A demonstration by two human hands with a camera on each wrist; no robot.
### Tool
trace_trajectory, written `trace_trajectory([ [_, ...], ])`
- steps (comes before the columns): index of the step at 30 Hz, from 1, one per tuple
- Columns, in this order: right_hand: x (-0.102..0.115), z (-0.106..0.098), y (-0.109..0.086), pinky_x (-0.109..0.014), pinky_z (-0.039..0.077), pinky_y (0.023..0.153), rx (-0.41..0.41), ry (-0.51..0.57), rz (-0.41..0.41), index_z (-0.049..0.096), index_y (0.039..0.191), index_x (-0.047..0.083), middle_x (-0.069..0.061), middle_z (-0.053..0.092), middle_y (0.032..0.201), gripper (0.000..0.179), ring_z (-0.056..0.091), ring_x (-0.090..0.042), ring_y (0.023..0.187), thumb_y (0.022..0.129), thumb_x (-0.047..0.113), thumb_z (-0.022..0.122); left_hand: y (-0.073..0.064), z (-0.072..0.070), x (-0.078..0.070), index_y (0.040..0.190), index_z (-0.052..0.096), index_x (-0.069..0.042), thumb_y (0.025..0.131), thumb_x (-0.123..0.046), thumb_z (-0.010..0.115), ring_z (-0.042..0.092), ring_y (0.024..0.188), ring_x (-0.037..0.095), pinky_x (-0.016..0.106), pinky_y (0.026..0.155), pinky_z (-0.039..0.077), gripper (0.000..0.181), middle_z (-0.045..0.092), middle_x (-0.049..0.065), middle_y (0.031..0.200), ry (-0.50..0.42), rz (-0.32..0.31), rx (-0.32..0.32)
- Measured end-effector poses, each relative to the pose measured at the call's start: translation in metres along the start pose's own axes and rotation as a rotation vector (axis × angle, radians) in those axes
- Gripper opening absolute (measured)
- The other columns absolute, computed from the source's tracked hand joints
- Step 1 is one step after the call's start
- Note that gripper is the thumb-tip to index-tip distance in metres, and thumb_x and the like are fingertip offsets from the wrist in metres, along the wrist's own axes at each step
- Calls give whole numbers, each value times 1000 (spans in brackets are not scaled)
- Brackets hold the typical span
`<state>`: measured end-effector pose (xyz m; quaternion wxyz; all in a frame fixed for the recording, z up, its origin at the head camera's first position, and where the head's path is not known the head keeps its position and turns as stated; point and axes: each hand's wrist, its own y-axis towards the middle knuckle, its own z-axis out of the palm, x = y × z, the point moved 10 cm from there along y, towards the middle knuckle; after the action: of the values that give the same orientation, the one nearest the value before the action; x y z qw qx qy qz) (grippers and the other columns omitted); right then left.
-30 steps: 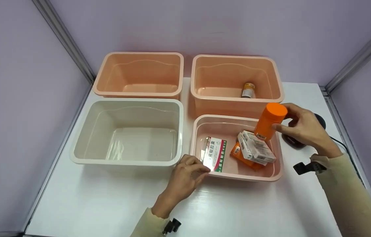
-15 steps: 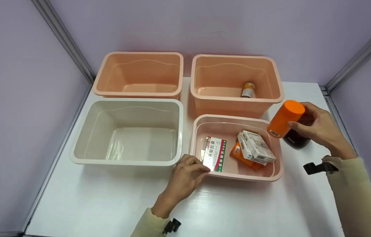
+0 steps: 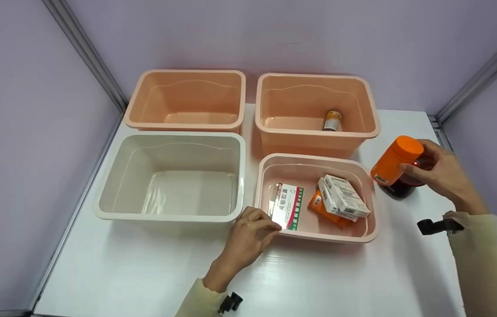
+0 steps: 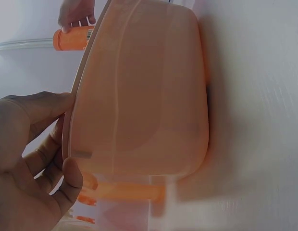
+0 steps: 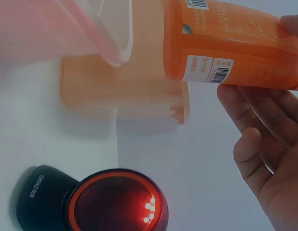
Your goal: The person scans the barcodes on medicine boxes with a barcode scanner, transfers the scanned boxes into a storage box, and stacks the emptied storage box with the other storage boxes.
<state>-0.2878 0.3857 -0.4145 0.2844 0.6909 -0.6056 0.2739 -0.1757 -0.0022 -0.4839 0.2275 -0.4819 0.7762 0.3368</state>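
Note:
My right hand [image 3: 446, 176] holds an orange pill bottle [image 3: 395, 162] tilted, beside the right rim of the pink bin. A black barcode scanner [image 3: 397, 189] stands on the table below it, and its round window [image 5: 110, 207] glows red in the right wrist view. A printed barcode shows on the bottle's side there. My left hand [image 3: 244, 237] pinches the near-left rim of the pink bin [image 3: 319, 237]. Inside that bin lie a white, red and green medicine box [image 3: 287, 206], white boxes [image 3: 344, 196] and an orange pack [image 3: 319, 204] partly hidden under them.
A grey-white bin [image 3: 169, 218] stands to the left of the pink one. Behind are two peach bins, the left one [image 3: 187, 125] and the right one [image 3: 310, 143], which has a small bottle [image 3: 332, 120] inside. Walls with metal edges enclose the white table [image 3: 142, 268].
My right hand has carried the orange bottle rightward from over the pink bin to the scanner. A red light now shows on the scanner. My left hand stays at the rim.

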Motion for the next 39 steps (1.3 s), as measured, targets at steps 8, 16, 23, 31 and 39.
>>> trace_trajectory([
  [8,-19,-2,1,-6,46,74,1,-39,23,53,137,8,32,57,105,54,60,7,85,90,24,73,0,0,1,92,79,-24,84,-22,81,55,101,10,31,94,45,8,65,-10,91,4,-4,0],
  [16,-28,0,1,-6,47,74,31,-25,3,52,137,4,33,56,106,55,60,11,87,91,22,74,0,1,1,92,79,-24,84,-21,81,56,102,10,31,94,45,9,65,-10,92,5,-5,5],
  [23,-28,1,1,-3,45,76,54,-30,-36,51,137,1,33,55,107,57,59,14,89,90,22,75,0,0,0,92,79,-23,84,-20,80,56,102,10,31,94,45,9,65,-10,92,12,4,4],
  [31,-29,5,-1,0,42,78,100,-81,-42,52,137,1,29,53,110,57,54,20,90,90,24,75,0,0,0,93,79,-24,85,-21,80,55,103,10,31,94,45,8,65,-11,93,17,2,6],
  [39,-36,7,-2,-4,43,75,122,-132,-12,51,139,5,1,59,119,59,54,18,88,89,26,75,0,0,0,93,79,-24,85,-22,80,56,103,10,32,94,45,8,65,-11,94,21,-5,10],
])
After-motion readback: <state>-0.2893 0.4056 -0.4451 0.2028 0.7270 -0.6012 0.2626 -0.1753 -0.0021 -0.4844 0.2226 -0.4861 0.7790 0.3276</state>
